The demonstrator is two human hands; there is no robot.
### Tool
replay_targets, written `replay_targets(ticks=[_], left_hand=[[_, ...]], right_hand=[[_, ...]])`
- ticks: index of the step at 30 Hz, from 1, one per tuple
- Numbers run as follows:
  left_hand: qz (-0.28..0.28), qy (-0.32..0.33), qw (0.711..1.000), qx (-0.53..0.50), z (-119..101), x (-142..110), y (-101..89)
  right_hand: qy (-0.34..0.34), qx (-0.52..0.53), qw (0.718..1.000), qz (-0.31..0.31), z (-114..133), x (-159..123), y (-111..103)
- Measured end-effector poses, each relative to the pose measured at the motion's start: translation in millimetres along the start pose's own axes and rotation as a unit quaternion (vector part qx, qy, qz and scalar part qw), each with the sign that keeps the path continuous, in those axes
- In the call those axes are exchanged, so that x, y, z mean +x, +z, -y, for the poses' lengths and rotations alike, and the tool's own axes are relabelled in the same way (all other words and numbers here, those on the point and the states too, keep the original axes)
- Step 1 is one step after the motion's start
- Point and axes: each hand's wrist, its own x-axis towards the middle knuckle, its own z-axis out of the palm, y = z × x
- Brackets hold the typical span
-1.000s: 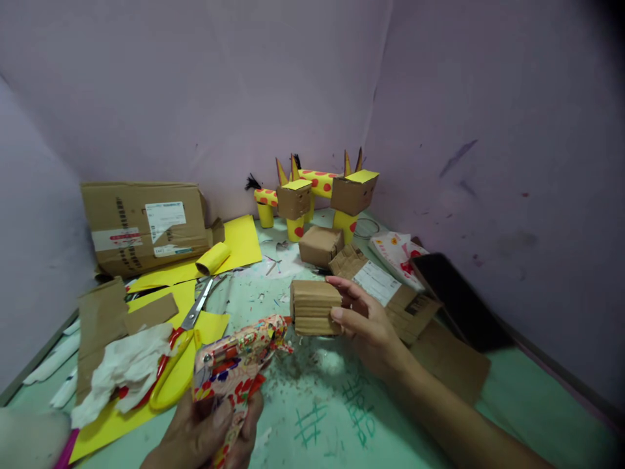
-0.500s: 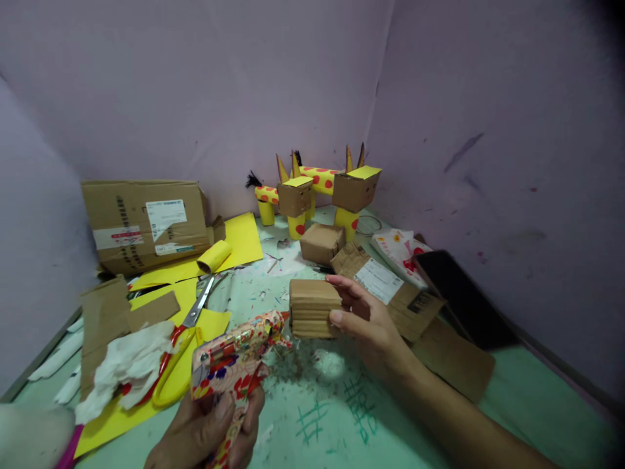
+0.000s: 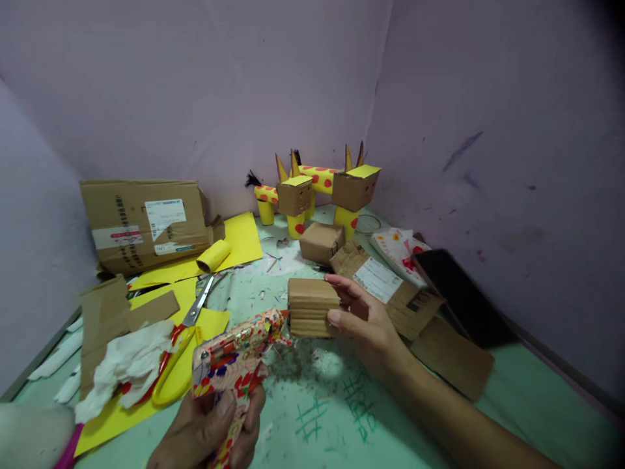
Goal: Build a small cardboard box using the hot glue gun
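My left hand (image 3: 215,426) is wrapped round the grip of a glue gun (image 3: 234,355) covered in floral paper. Its nozzle points at the left side of a small cardboard block (image 3: 312,307). My right hand (image 3: 364,322) holds that block from the right, thumb below and fingers on top, just above the green table (image 3: 512,397).
Yellow-handled scissors (image 3: 183,345), crumpled tissue (image 3: 127,368) and yellow paper (image 3: 234,244) lie at the left. A flattened carton (image 3: 144,221) leans at the back left. Two spotted cardboard animals (image 3: 317,189) and another block (image 3: 321,242) stand behind. A dark phone (image 3: 459,296) and cardboard scraps lie at the right.
The glue gun's nozzle has moved up closer to the block's left side. The block and my right hand have shifted slightly.
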Motion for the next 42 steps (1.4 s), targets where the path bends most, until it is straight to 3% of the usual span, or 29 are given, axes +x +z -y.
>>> replay_targets(ticks=[4,13,24,30,42], left_hand=[[-0.025,-0.008,0.999,-0.021,-1.2,-0.8,1.3],[0.012,-0.006,1.0,-0.006,2.7,2.9,-6.6],[0.007,-0.006,1.0,0.01,1.2,2.3,-4.0],[-0.031,-0.003,1.0,0.003,2.7,-0.7,-3.6],[-0.026,0.005,1.0,0.008,2.7,-1.5,-3.7]], right_hand=[[0.001,0.003,1.0,-0.005,0.3,-0.3,-0.1],[0.0,0.003,1.0,0.001,-0.3,-0.1,-0.9],[-0.003,0.003,1.0,-0.015,1.9,0.2,1.3],[-0.006,0.01,1.0,0.004,-0.5,0.4,-1.4],[-0.006,0.002,1.0,0.01,-2.4,0.3,-2.3]])
